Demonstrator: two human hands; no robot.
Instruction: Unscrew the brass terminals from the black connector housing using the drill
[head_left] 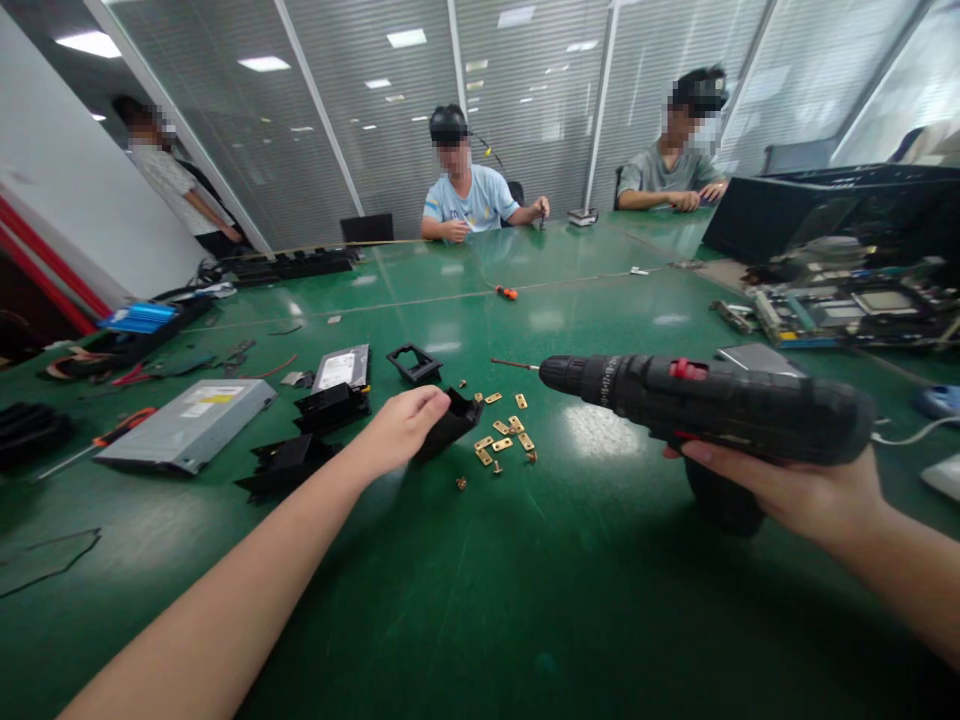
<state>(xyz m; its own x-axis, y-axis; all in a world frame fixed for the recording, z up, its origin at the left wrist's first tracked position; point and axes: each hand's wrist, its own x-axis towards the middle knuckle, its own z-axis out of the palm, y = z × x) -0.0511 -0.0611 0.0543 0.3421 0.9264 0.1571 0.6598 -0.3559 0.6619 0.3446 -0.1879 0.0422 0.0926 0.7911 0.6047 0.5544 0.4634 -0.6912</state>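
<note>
Our right hand (pixel 780 490) is wrapped shut around the grip of a black cordless drill (pixel 705 405), which we hold level above the green bench (pixel 525 600), its thin bit pointing left toward the middle of the work. Our left hand (pixel 401 425) reaches forward and curls closed over the near end of a small black plastic housing (pixel 454 420) that rests on the bench; the fingers cover part of it, so we cannot tell how firmly it is pinched.

We judge the drill to be the heavy item here: rigid, nose-weighted, with a rubbery grip that should not slip, best held at the handle as we hold it now. The housing looks light, hard and hollow, likely somewhat brittle at its thin walls, so we would take it by the outer sides rather than by any lip. It could skate on the glossy bench if pressed from one end.

Just beside the housing, to its right, lies a scatter of small brass plates (pixel 504 435), tiny, flat and easy to flick away. Left of our hand sit more black plastic parts (pixel 330 405), a hard drive (pixel 341 368) and a grey optical drive (pixel 191 420). Across the bench two other people sit working, and a third person stands at the far left
</note>
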